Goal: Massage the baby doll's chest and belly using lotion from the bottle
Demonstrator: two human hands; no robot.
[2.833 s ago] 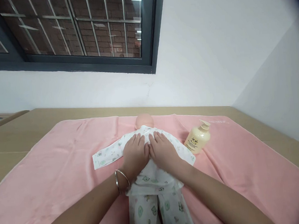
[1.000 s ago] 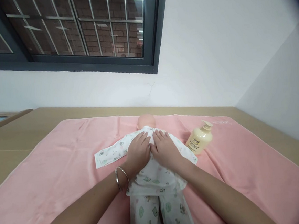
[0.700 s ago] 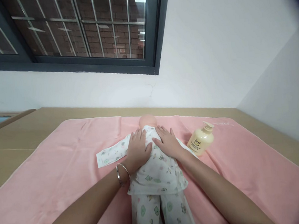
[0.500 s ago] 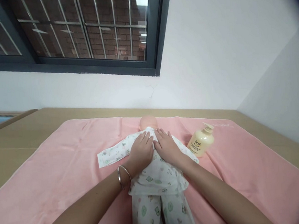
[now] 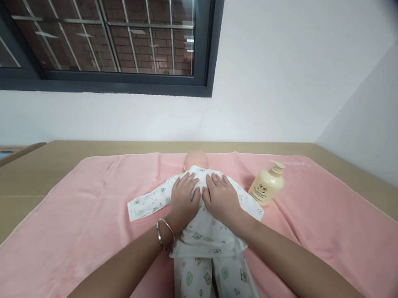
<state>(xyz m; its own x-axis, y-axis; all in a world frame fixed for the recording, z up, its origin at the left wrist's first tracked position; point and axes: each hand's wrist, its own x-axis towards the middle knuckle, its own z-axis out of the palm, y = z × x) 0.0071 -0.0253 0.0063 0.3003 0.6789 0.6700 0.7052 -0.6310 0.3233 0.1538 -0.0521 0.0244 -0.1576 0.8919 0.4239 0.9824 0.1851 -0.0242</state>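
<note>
A baby doll (image 5: 196, 160) lies on a pink cloth, its bald head pointing away from me; no facial features show. It wears a white printed top (image 5: 205, 233) and matching trousers (image 5: 192, 282). My left hand (image 5: 184, 198) rests flat on the left side of the doll's upper body, a silver bangle (image 5: 159, 234) at the wrist. On the right side my right hand (image 5: 222, 197) lies flat too, fingers pointing toward the head. Both thumbs come close to each other over the middle of the top. Neither hand grips anything.
A pale yellow pump bottle (image 5: 267, 184) leans beside the doll's right-hand sleeve. The pink cloth (image 5: 78, 232) covers much of a wooden surface (image 5: 19, 186). Behind it rise a white wall (image 5: 265, 79) and a dark-framed window (image 5: 125, 88) with metal bars.
Both hands have shifted slightly apart, sliding outward over the doll's top. The fingers of my right hand now sit a little lower. The view has tilted slightly; the bottle stays in place.
</note>
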